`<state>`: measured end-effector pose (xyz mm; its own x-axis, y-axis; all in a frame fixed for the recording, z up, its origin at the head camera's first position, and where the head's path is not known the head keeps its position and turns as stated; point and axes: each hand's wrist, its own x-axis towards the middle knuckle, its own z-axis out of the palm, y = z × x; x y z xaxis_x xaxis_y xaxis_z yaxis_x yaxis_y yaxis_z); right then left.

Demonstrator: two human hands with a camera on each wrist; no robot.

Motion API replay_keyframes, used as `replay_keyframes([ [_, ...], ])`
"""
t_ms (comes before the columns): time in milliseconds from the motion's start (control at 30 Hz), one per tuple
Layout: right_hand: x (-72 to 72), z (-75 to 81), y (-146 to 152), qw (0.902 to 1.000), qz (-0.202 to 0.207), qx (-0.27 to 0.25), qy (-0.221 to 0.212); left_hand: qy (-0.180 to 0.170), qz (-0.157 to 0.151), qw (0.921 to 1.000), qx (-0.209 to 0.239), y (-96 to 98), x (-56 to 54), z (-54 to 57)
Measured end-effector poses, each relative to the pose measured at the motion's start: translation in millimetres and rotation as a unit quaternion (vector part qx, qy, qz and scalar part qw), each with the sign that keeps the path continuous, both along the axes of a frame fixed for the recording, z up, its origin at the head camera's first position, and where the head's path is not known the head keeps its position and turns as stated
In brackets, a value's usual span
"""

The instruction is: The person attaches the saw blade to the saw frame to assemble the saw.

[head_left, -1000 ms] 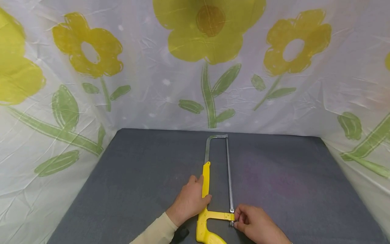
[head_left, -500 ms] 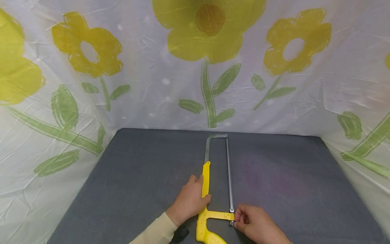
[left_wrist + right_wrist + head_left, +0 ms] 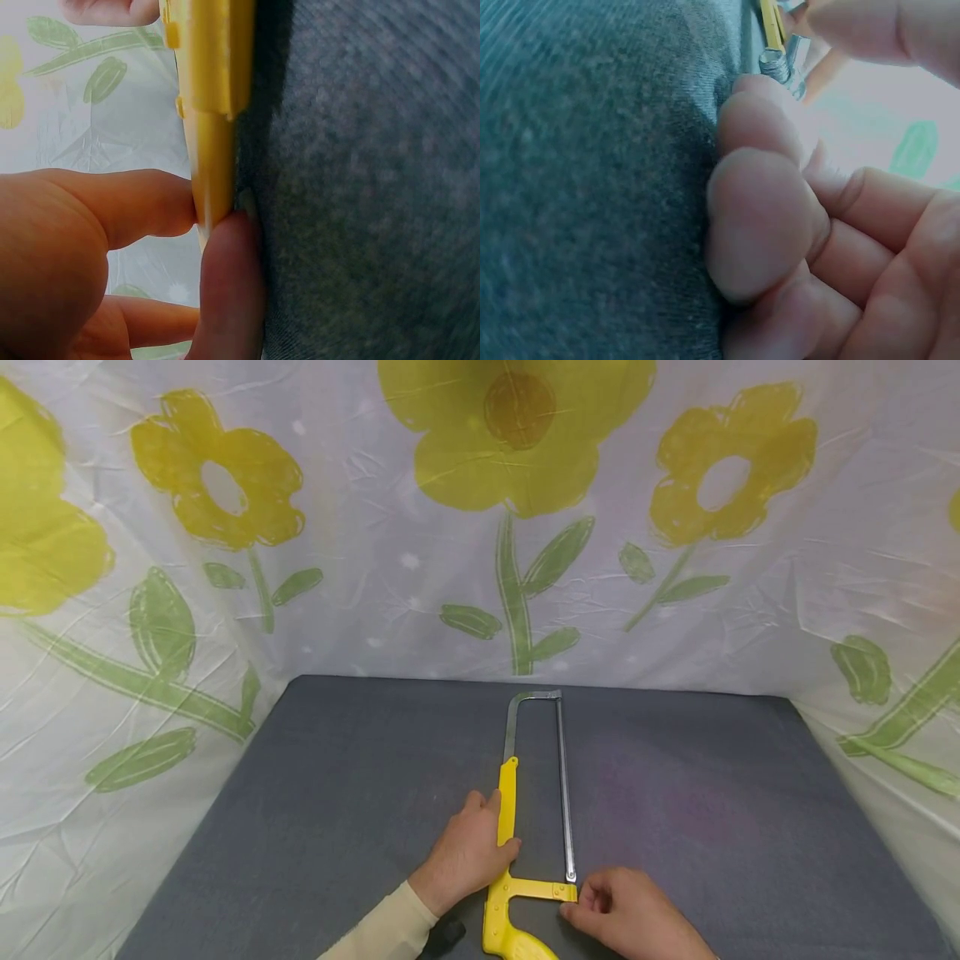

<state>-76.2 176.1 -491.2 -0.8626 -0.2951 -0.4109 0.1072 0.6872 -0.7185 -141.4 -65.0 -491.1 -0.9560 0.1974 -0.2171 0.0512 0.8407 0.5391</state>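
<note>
A hacksaw (image 3: 507,789) with a yellow frame and silver front bow lies on the dark cloth, handle toward me. Its blade (image 3: 565,793) runs along the right side. My left hand (image 3: 467,850) grips the yellow frame midway, thumb on one side and fingers on the other; the left wrist view shows this pinch up close. At the blade's near end, my right hand (image 3: 633,910) works on the wing nut (image 3: 784,69) with thumb and curled fingers. In the head view the thumb hides that nut; the right wrist view shows it between thumb and index finger.
The dark grey cloth (image 3: 360,760) covers the table under the saw. A small black object (image 3: 444,937) sits beneath the left forearm. Behind and at both sides hangs a white curtain (image 3: 360,568) with yellow flowers.
My right thumb has shifted left across the wing nut, covering it in the head view. The left hand and the hacksaw stay where they were.
</note>
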Motion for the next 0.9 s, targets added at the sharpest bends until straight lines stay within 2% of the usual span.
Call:
replay_keyframes([
  [233,-0.9,0.5,-5.3,0.9991,-0.033,0.021,-0.015,-0.003,0.002,1.0000,-0.002,-0.4,-0.9,-0.1],
  [767,-1.3,0.0,-5.7,0.9992,-0.028,0.026,0.009,0.001,0.003,1.0000,0.001,-0.4,-1.1,0.7],
  [900,-1.6,-1.5,-4.4,0.9995,-0.023,0.021,-0.002,0.004,-0.004,1.0000,0.005,-0.8,-0.8,-0.4],
])
